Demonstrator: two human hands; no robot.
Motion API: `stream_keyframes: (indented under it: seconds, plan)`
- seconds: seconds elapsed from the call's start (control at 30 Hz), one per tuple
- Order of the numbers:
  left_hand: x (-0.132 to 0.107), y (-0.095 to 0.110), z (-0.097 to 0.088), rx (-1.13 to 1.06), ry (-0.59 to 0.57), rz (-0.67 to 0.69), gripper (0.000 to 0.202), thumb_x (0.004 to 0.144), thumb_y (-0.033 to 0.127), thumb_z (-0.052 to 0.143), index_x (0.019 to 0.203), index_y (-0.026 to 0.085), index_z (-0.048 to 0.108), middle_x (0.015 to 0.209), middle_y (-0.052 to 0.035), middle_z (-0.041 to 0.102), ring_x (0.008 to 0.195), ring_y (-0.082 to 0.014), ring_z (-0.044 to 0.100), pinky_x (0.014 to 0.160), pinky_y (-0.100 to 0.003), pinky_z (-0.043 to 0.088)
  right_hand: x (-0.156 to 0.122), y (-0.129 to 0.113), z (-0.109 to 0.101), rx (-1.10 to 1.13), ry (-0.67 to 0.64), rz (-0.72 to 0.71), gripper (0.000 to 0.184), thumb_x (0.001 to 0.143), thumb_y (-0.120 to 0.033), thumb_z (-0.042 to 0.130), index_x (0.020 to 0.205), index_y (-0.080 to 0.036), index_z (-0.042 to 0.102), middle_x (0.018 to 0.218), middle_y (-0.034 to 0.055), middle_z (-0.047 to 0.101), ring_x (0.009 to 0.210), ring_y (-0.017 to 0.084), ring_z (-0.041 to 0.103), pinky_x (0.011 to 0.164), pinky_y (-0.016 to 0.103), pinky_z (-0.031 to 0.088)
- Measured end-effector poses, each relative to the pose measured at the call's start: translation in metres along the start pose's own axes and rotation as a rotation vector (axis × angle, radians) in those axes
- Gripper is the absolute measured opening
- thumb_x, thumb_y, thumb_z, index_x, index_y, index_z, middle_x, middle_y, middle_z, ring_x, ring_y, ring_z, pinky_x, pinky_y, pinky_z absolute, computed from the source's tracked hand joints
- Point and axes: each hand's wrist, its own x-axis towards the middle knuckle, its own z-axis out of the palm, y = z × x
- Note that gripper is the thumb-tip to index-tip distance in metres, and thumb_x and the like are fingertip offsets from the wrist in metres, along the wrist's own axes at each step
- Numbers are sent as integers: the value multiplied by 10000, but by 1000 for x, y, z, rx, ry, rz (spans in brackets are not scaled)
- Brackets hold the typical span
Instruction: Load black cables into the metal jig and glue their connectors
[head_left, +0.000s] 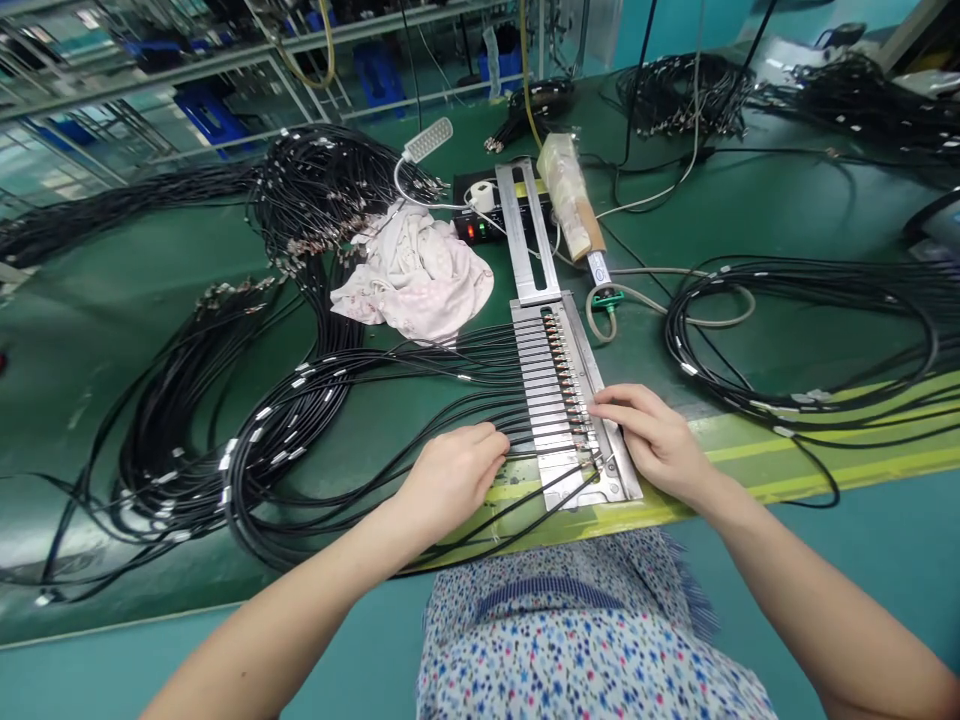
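A metal fixture plate (551, 435) lies near the table's front edge, with a row of black cables (480, 352) set side by side in its grooves. Their metal connectors (559, 360) line up along the plate's central slot. My left hand (454, 475) is closed on a black cable just left of the plate, its fingertips pinched together. On the other side, my right hand (660, 440) has its thumb and finger at a connector in the lower half of the row. The connector's end is partly hidden by those fingertips.
Coiled black cables (300, 400) spread to the left, and another coil (675, 330) lies right. Behind the plate are a slotted metal bar (514, 225), a crumpled cloth (424, 275), a black box with lights (480, 228), a small lamp (429, 140) and a wrapped tool (566, 195).
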Motion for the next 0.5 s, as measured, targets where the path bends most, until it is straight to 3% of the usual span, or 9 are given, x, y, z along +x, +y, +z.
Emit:
stream_keyframes:
  seconds: [0.17,0.5]
  plan:
    - [3,1,-2,63,39,10,225,912,179,342,816,163,545,782,-31,569,736,-175,545,659,-286,414,0,1,-1,21,-11,-18,390,818,-11,383,1068,-214,603,1051,96,586,1008,203,545,826,416,497]
    - [8,-1,-8,119,-125,3,252,914,137,289,830,166,525,805,-39,591,756,-177,548,670,-278,424,-1,1,-1,34,-23,-42,374,810,-8,387,1053,-191,604,1044,108,587,1016,217,531,827,447,493]
